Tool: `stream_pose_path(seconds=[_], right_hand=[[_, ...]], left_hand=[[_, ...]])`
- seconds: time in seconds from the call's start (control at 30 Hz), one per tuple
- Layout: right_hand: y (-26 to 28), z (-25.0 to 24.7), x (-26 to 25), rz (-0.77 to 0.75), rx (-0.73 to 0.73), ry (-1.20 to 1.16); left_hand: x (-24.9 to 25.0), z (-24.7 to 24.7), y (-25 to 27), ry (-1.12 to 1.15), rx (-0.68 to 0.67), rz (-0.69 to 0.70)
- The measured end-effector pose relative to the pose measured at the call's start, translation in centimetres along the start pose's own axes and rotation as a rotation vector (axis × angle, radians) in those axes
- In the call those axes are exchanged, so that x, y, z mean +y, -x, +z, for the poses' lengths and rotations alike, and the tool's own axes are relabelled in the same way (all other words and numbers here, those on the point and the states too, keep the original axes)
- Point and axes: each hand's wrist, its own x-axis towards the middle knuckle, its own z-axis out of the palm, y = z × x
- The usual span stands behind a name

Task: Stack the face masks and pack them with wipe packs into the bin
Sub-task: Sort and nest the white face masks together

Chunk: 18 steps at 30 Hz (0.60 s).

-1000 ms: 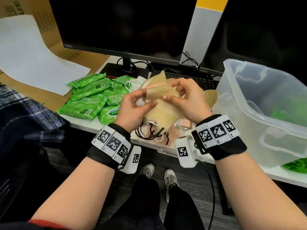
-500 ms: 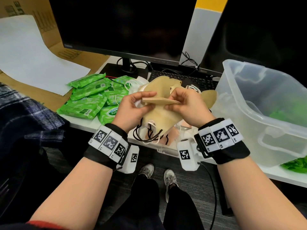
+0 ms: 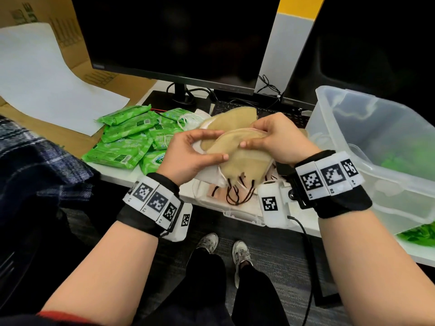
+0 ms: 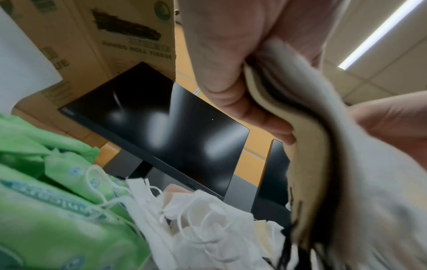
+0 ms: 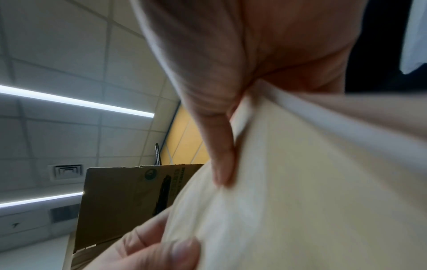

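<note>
We are holding a stack of tan face masks (image 3: 237, 154) over the desk's near edge, just left of the clear plastic bin (image 3: 367, 147), our left hand (image 3: 190, 156) pinching the stack's left end between thumb and curled fingers while our right hand (image 3: 280, 140) is pinching its right end, thumb underneath. In the left wrist view we are seeing several tan layers fanned apart where that thumb is clamping them, so the edges are not lying flush. The dark ear loops (image 3: 237, 191) are dangling below the stack toward looser white masks (image 4: 208, 219) lying on the desk, left of the bin. The green wipe packs (image 3: 127, 140) are lying in a heap farther left of the bin, apart from our hands, with more green showing through the bin's wall. We are judging the stacking as under way and the packing as only partly done. The risk from here is the fanned layers sliding out of our pinch if either hand is letting go to reach; the hanging loops could also be snagging the loose masks or the bin's rim as we are carrying the stack across.
</note>
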Motion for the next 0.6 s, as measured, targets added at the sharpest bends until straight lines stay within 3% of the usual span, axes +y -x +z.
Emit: stream_pose_path(seconds=[0.13,0.23,0.43,0.6], right_hand=[[0.0,0.7,1.0,0.056,0.189,-0.151],[0.2,0.9,1.8,0.098,0.177,-0.238],[0.2,1.1,1.2,-0.095,0.205,-0.568],[-0.1,1.3,1.5,-0.078,0.224,-0.56]], left_hand=[[-0.1,0.6,-0.1,0.009,0.073,-0.018],[-0.3,0.6,-0.2,0.048,0.129,-0.056],[-0.1,0.9,-0.1,0.147,0.102,-0.117],[0.3,1.0,0.3,0.229,0.04,-0.108]])
